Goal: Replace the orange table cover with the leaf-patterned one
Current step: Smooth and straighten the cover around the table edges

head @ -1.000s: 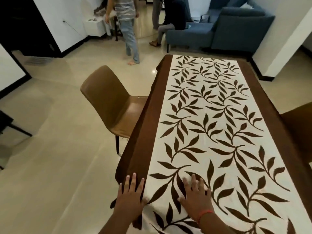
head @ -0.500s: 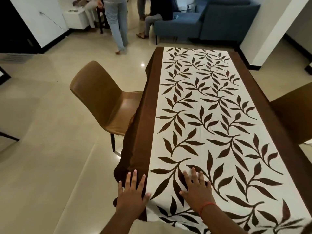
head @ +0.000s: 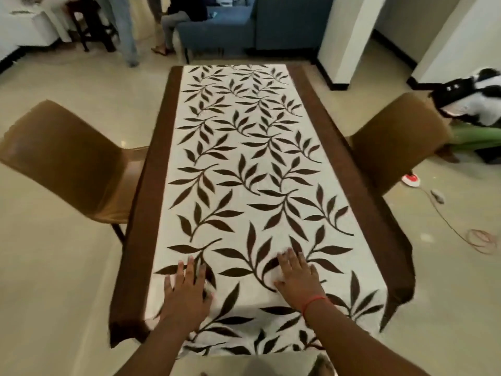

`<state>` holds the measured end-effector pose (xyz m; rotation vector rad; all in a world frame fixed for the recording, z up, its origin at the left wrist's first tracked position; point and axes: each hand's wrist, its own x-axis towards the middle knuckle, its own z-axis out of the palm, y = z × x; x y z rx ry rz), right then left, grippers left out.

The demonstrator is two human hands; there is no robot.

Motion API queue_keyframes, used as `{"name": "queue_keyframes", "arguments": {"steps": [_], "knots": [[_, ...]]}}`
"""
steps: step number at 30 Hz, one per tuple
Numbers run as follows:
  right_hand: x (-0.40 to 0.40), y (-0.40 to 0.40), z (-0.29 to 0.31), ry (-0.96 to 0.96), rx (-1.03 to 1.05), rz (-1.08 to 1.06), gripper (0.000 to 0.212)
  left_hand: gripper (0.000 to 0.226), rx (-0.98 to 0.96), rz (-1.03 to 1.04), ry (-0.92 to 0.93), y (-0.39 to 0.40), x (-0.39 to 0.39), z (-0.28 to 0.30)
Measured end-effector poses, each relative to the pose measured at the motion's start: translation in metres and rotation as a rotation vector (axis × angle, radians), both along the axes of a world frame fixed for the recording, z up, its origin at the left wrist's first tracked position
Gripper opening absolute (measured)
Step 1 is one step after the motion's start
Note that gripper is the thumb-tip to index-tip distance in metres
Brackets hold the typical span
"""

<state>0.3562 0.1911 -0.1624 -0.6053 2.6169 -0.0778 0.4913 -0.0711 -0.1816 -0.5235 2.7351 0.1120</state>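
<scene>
Two flat hands press the leaf cover (head: 244, 164), which lies spread over the whole table with its brown borders hanging off the sides. A chair (head: 73, 161) stands at the left. Your left hand (head: 187, 291) lies palm down, fingers straight, near the near-left edge. Your right hand (head: 298, 278) lies the same way beside it, a red thread round its wrist. Another chair (head: 393, 142) stands at the right.

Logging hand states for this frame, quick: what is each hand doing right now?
Left hand: open, fingers straight, flat on the leaf-patterned cover.
Right hand: open, flat on the same cover, holding nothing.
</scene>
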Motion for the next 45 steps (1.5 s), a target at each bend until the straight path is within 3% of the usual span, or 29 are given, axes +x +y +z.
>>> {"name": "queue_keyframes", "arguments": {"steps": [9, 14, 20, 36, 45], "knots": [[-0.081, 0.180, -0.008, -0.001, 0.014, -0.048, 0.072, 0.077, -0.019, -0.070, -0.037, 0.189, -0.094, 0.000], [-0.105, 0.232, -0.011, -0.016, 0.009, 0.036, 0.070, 0.078, 0.039, 0.009, -0.150, 0.248, -0.115, -0.005], [-0.110, 0.241, -0.011, -0.010, -0.010, 0.094, 0.070, 0.085, 0.081, 0.068, -0.237, 0.253, -0.122, -0.003], [-0.102, 0.239, -0.013, -0.011, -0.035, 0.095, 0.070, 0.087, 0.053, 0.053, -0.252, 0.252, -0.115, 0.004], [-0.081, 0.241, -0.011, 0.011, -0.173, 0.142, 0.065, 0.078, 0.037, 0.025, -0.155, 0.276, -0.121, 0.008]]}}
